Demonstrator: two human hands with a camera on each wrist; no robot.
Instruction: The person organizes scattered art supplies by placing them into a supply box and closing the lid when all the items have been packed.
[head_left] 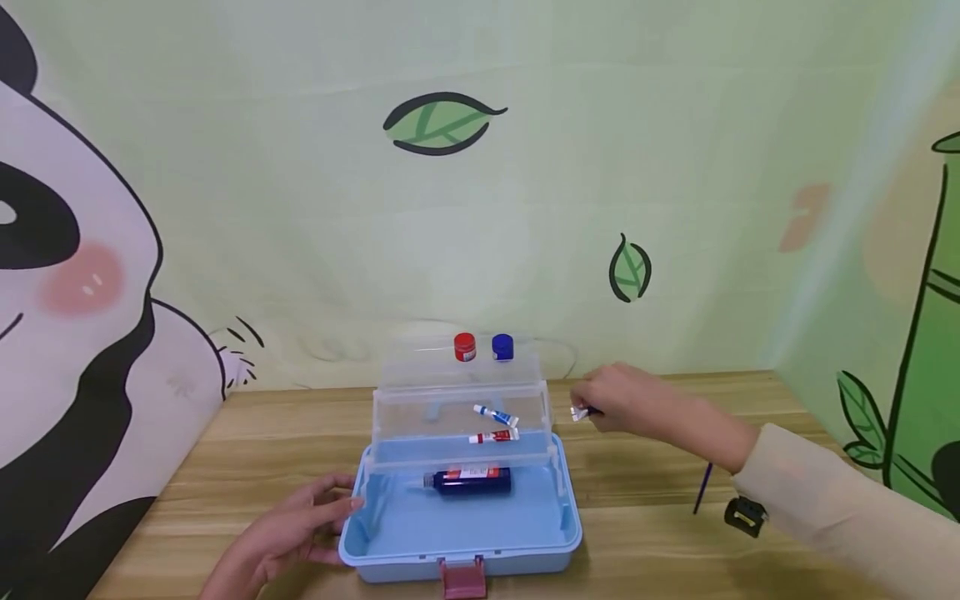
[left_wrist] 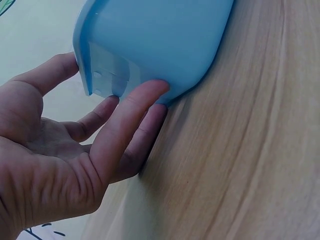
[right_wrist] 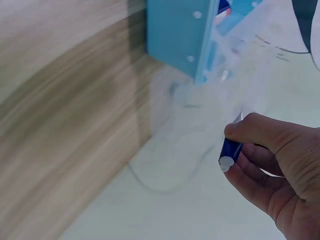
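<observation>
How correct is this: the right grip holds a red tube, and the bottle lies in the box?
The tube is blue, not red, as the right wrist view shows; the right grip holds it, and the bottle lies in the box.

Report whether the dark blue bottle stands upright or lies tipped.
Tipped: the dark blue bottle lies on its side in the light blue box, neck pointing left.

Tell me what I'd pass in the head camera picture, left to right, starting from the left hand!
Left hand → red jar → blue jar → right hand → purple stick.
</observation>
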